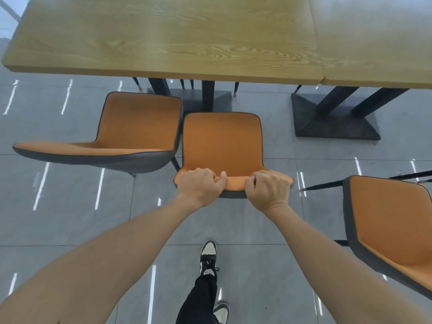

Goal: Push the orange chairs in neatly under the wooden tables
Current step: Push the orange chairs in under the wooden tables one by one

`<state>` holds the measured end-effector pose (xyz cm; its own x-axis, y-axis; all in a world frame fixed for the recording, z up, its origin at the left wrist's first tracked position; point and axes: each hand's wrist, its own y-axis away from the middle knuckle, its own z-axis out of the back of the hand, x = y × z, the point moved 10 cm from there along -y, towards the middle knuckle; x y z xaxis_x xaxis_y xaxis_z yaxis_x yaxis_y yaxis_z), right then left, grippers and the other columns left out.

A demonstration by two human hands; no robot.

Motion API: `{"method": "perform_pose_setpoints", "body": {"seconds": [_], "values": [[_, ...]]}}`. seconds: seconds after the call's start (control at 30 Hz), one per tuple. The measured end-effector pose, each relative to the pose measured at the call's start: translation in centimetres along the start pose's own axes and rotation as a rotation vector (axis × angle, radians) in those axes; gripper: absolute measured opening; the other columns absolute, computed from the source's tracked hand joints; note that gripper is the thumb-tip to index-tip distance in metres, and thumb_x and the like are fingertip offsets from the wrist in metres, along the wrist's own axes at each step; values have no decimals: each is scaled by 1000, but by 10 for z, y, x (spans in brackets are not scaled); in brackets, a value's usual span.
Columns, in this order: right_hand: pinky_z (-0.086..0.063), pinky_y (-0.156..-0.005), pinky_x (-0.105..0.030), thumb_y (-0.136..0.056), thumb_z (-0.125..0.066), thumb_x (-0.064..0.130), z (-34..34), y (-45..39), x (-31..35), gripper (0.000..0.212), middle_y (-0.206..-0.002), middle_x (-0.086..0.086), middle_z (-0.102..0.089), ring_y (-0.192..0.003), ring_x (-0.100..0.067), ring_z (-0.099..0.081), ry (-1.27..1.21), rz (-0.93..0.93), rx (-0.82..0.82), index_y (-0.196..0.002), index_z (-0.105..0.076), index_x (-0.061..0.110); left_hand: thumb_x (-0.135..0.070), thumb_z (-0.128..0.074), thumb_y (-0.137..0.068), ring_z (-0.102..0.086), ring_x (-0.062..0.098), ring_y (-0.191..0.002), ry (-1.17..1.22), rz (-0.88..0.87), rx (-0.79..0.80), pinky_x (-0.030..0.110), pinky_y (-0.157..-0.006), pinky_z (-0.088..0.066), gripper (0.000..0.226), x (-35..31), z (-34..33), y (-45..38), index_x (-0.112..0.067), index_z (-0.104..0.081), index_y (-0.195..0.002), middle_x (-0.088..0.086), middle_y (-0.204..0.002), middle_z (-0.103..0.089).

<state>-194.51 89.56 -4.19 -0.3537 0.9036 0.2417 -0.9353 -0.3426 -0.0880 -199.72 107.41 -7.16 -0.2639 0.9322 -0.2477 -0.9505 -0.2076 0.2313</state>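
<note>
Grabbed the middle orange chair (pixel 222 146) by the top edge of its backrest, left hand (pixel 201 187) and right hand (pixel 267 190) both clamped on it, fingers curled over the front of the rim. Spaced apart on either side of centre, probably so the push stays straight and doesn't swing the chair sideways.

Was sitting well short of the wooden table (pixel 163 36) at that point, whole seat out in the open on the grey tiled floor (pixel 70 218), front edge roughly lined up with the dark table leg (pixel 208 95). Looked aimed a bit close to that post and its base plate, so might need a nudge left or right to clear it.

Just beside it on the left, another orange chair (pixel 131 127), turned at an angle with its backrest sticking out sideways, nearly touching the gripped one. Definitely not neat yet either. Third orange chair (pixel 392 225) over on the right, well away from the second wooden table (pixel 374 38) and skewed.

One foot in a black and white sneaker (pixel 208 256) stepped forward, likely putting weight behind the shove.

Early in the job by the look of it, three chairs to sort.
</note>
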Motion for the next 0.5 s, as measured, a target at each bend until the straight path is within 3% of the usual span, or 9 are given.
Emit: {"method": "perform_pose_setpoints", "body": {"seconds": [0.1,0.23,0.33,0.43,0.5], "values": [[-32,-46,-26,-82,-31,33,-11,-34,2,46,-52,4,-54,-51,-19,-47,24,4,47,-51,-61,17,-61,-22,-90,-49,14,-46,13,16,-20,28,-46,-25,71,7,11,-30,-15,-58,-50,-4,-43,-50],[-35,-47,-25,-83,-32,34,-19,-64,-3,46,-54,5,-57,-54,-17,-48,40,-3,84,-53,-64,19,-61,-22,-89,-48,13,-42,-2,32,-2,29,-47,-35,71,9,15,-57,-16,-59,-49,-4,-41,-49],[-39,-51,-26,-82,-32,37,-23,-77,-7,45,-58,6,-60,-58,-16,-52,64,-10,133,-58,-67,21,-61,-22,-89,-48,12,-42,-19,39,2,26,-45,-30,70,9,16,-69,-18,-62,-51,-4,-41,-51],[-43,-61,-29,-84,-29,42,-25,-86,-9,48,-76,10,-67,-73,-14,-57,46,43,237,-78,-74,28,-61,-22,-89,-51,14,-44,-30,25,30,28,-48,-37,69,4,17,-76,-20,-62,-51,-4,-43,-52],[-43,-75,-33,-90,-29,45,-30,-90,-8,49,-104,10,-71,-96,-16,-59,-17,98,345,-103,-73,30,-60,-21,-88,-53,16,-46,-31,42,63,29,-51,-41,67,6,16,-77,-19,-61,-53,-3,-45,-54]]}}
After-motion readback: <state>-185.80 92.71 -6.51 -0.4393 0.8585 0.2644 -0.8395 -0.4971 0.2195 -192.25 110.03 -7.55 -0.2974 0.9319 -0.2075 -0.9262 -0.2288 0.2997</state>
